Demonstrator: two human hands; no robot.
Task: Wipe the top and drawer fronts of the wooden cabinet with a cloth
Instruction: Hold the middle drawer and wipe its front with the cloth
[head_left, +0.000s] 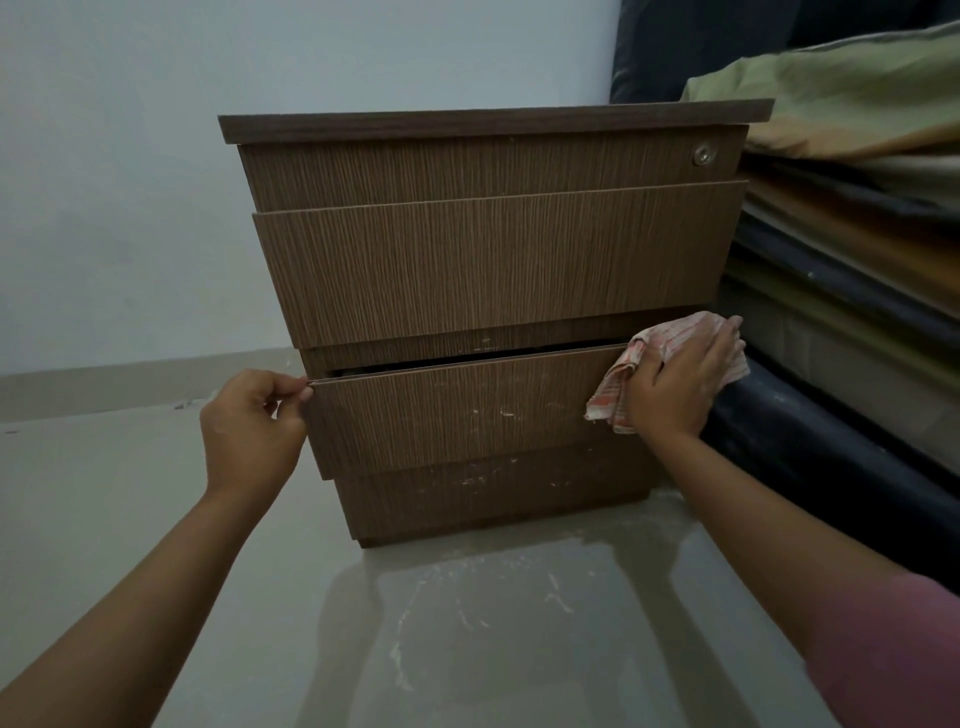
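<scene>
Both hands on the third drawer front of the brown wood-grain cabinet (488, 270), drawer slightly out.

Nearest: grey glossy floor (467, 623) with pale streaks. Left hand (249, 421): fingers curled, thumb and fingertips pinching the top left corner of the scuffed brown third drawer front (457, 410). A dark gap shows above that front's top edge; contents inside cannot be made out. Right hand (680, 374): fingers fairly straight and close together, pressing the crumpled white-and-orange striped cloth (623, 384) flat against the drawer front's right end; cloth hangs below the palm. Beyond the fingertips: two upper drawer fronts, round silver lock (702, 154) at top right, dark cabinet top. Right of the cloth hand: stacked folded mattresses (852, 218). Behind: pale wall (156, 156).
</scene>
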